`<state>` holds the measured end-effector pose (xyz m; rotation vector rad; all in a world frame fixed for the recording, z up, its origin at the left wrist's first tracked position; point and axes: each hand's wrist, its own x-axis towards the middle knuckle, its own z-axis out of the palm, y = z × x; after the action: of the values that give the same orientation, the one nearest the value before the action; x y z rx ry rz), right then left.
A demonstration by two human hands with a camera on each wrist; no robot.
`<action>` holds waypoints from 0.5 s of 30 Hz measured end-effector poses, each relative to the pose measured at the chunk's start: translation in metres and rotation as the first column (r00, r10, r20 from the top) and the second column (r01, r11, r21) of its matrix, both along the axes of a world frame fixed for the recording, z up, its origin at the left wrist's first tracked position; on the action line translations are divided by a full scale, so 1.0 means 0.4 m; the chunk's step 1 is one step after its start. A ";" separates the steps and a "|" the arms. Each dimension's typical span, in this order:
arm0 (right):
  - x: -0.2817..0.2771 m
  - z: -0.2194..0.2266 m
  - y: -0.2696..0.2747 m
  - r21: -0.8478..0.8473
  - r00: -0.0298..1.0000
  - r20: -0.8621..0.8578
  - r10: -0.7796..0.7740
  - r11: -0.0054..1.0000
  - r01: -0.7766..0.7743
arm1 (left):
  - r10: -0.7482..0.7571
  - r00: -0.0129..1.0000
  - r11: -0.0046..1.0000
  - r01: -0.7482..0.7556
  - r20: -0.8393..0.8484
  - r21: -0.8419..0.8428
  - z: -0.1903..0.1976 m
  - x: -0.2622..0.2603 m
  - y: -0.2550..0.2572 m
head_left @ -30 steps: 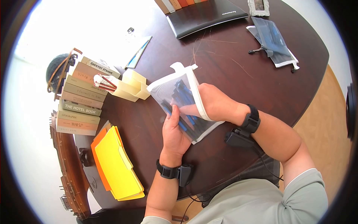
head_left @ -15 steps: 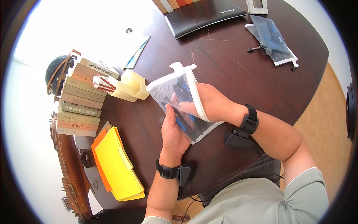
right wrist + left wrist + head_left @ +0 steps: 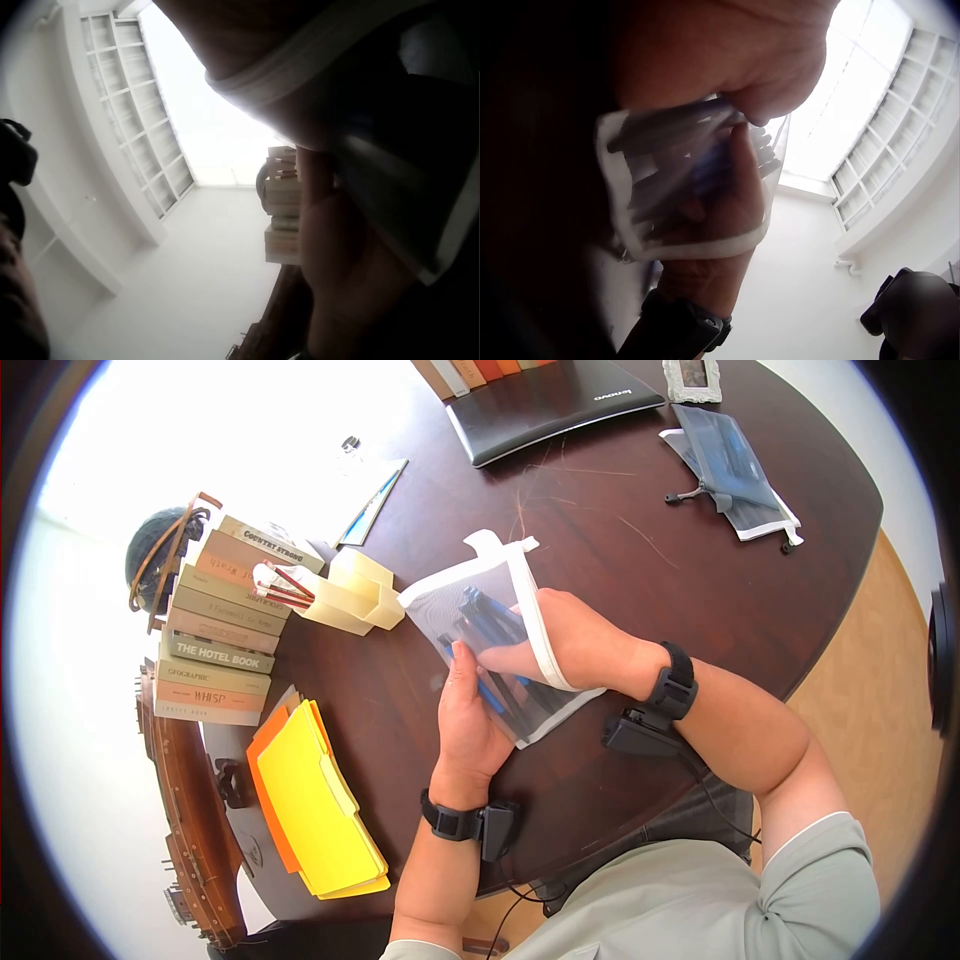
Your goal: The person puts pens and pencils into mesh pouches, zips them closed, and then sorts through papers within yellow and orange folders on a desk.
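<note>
Right hand reaching inside a mesh pouch while the left hand holds it, centre of the frame
In the head view, the white-edged mesh pouch [image 3: 470,585] is held above the dark table [image 3: 620,560], with blue and dark pens [image 3: 487,610] showing through it. The left hand [image 3: 468,725] grips its lower left side, thumb on the near face; the right hand [image 3: 590,640] goes in past the white rim, and whether its fingers close on a pen I cannot tell. A cream pen holder [image 3: 375,598] stands left of centre, yellow folders [image 3: 320,810] lie lower left, a black laptop [image 3: 555,410] top centre, more mesh pouches [image 3: 735,455] upper right
</note>
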<state>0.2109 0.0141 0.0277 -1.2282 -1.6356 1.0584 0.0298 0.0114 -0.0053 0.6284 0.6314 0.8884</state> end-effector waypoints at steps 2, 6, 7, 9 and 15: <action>0.000 -0.004 0.002 0.021 1.000 0.013 0.004 1.000 -0.004 | -0.002 1.000 1.000 0.002 0.007 -0.001 0.002 0.001 -0.001; -0.002 0.005 -0.002 -0.026 0.999 0.041 -0.017 0.999 0.018 | -0.002 0.998 0.999 0.004 0.066 -0.032 0.022 0.012 -0.009; -0.001 0.011 -0.005 -0.032 0.999 0.040 -0.016 0.999 0.017 | -0.002 0.998 1.000 0.004 0.064 -0.024 0.020 0.011 -0.008; 0.001 0.024 -0.009 -0.041 0.999 0.040 -0.014 0.999 0.016 | -0.002 0.998 1.000 0.003 0.061 -0.007 0.011 0.007 -0.004; 0.000 -0.004 -0.002 -0.006 0.998 0.030 -0.056 0.998 0.056 | -0.025 0.999 0.998 0.024 0.025 0.060 0.025 0.018 -0.006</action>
<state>0.2110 0.0133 0.0262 -1.2926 -1.6124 1.0158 0.0369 0.0089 0.0047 0.6760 0.5744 0.8937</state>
